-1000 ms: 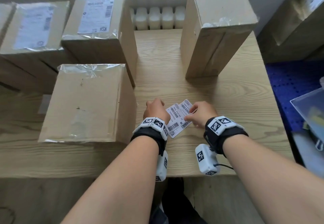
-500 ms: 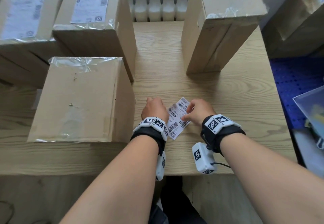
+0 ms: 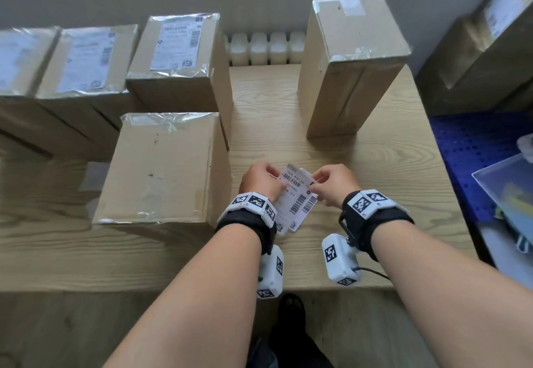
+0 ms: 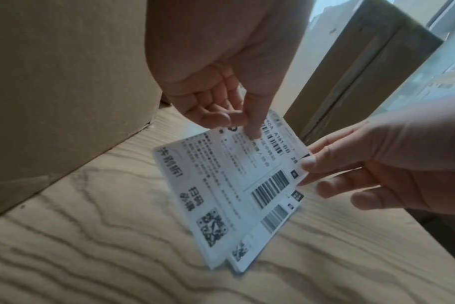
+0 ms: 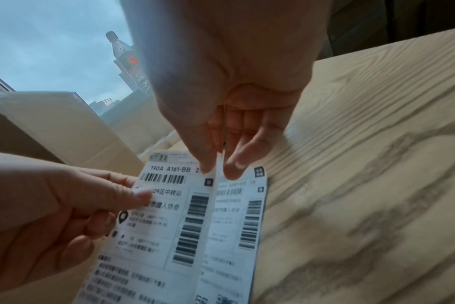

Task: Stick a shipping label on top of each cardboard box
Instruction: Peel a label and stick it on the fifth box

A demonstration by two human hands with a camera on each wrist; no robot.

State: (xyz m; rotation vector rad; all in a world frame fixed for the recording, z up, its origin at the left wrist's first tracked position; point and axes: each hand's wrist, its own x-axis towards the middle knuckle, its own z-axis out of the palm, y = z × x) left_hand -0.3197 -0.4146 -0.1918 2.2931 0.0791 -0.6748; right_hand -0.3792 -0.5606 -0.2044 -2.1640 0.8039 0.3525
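Two white shipping labels [image 3: 298, 199] are held overlapped above the wooden table [image 3: 375, 165], between both hands. My left hand [image 3: 278, 183] pinches their left side, thumb on the top label [image 4: 221, 185]. My right hand [image 3: 315, 184] pinches the top label's [image 5: 164, 226] right edge, above the lower label [image 5: 237, 226]. A plain cardboard box [image 3: 161, 165] with no label stands just left of my hands. A tall box [image 3: 352, 59] with a bare top stands beyond on the right. Three boxes at the back left [image 3: 176, 47] [image 3: 86, 59] [image 3: 17, 59] carry labels.
A row of white bottles [image 3: 268, 47] sits behind the table's far edge. On the right lie a blue perforated mat [image 3: 476, 151], a clear plastic bin [image 3: 507, 194] and a large box [image 3: 484, 59]. The table's front edge is just under my wrists.
The labels lay flat on the table under both hands; now they are lifted and tilted between the hands, and my right fingers have taken the top label's edge.
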